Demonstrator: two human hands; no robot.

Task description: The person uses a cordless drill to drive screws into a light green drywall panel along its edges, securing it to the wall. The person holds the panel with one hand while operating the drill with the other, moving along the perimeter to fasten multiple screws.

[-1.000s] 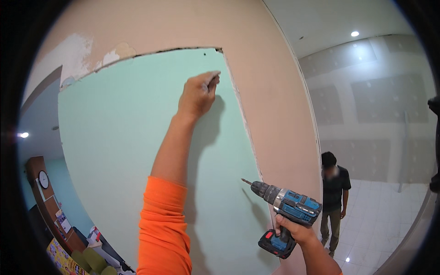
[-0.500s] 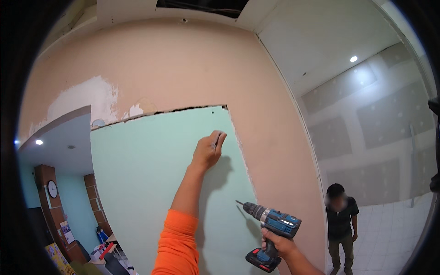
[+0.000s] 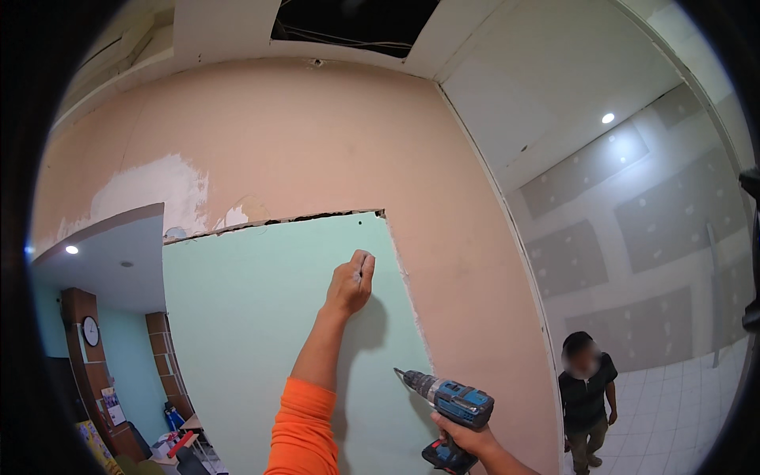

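My left hand point(image 3: 351, 283), at the end of an orange sleeve point(image 3: 301, 427), is raised in front of the pale green wall panel point(image 3: 237, 317). Its fingers are pinched together near the panel's upper right corner; something small and greyish shows among them, too little to name. Lower and to the right, my right hand point(image 3: 467, 437) grips a blue and black cordless drill point(image 3: 455, 402) by its handle. The bit points up and left, toward the panel, below my left hand. A small dark hole point(image 3: 360, 223) marks the panel above my left hand.
Peach-painted wall point(image 3: 467, 261) surrounds the panel, with a ragged gap along its top edge. A person point(image 3: 586, 388) in dark clothes stands at the right on a tiled floor. A dark opening point(image 3: 356, 24) cuts the ceiling. On the left a room holds a wall clock point(image 3: 91, 331).
The view has tilted up, so the wall and panel sit lower in the picture. Both hands keep their grips, with the drill slightly farther left. The person at the right has shifted their legs.
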